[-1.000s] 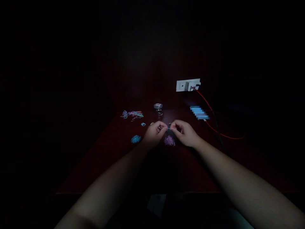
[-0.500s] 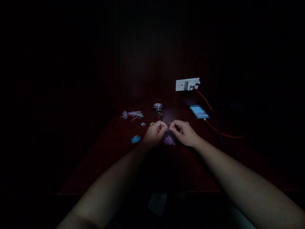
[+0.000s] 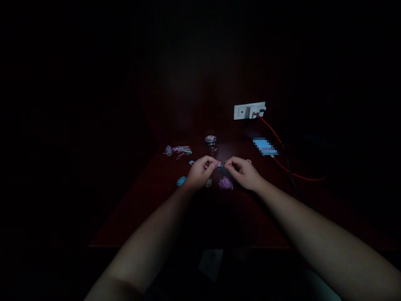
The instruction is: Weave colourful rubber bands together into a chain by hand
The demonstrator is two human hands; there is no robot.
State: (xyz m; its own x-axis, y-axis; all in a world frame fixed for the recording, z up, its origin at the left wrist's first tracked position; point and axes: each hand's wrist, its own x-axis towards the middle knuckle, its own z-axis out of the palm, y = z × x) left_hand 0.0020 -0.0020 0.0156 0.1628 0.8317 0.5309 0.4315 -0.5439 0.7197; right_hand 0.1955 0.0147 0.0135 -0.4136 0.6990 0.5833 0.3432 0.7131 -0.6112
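Over the dark red table, my left hand (image 3: 202,171) and my right hand (image 3: 243,172) are close together, each closed in a pinch. Between their fingertips runs a small bluish rubber band (image 3: 222,166), thin and hard to make out. A pinkish loop (image 3: 219,164) shows at the left fingertips; whether it is held or lies behind them I cannot tell. Below the hands lie a purple pile of rubber bands (image 3: 225,183) and a small yellowish pile (image 3: 209,182). A blue pile (image 3: 181,180) sits beside my left wrist, partly covered by it.
A mixed heap of coloured bands (image 3: 178,150) lies at the back left. Behind my hands stands a clear lidded jar (image 3: 211,140). At the right are a blurred-out phone (image 3: 265,146), a red cable (image 3: 308,179) and a wall socket (image 3: 241,112) with plugs.
The view has shifted slightly, moving the table things a little right. My fingertips have drawn somewhat farther apart. The pinkish loop and the yellowish pile have come into sight.
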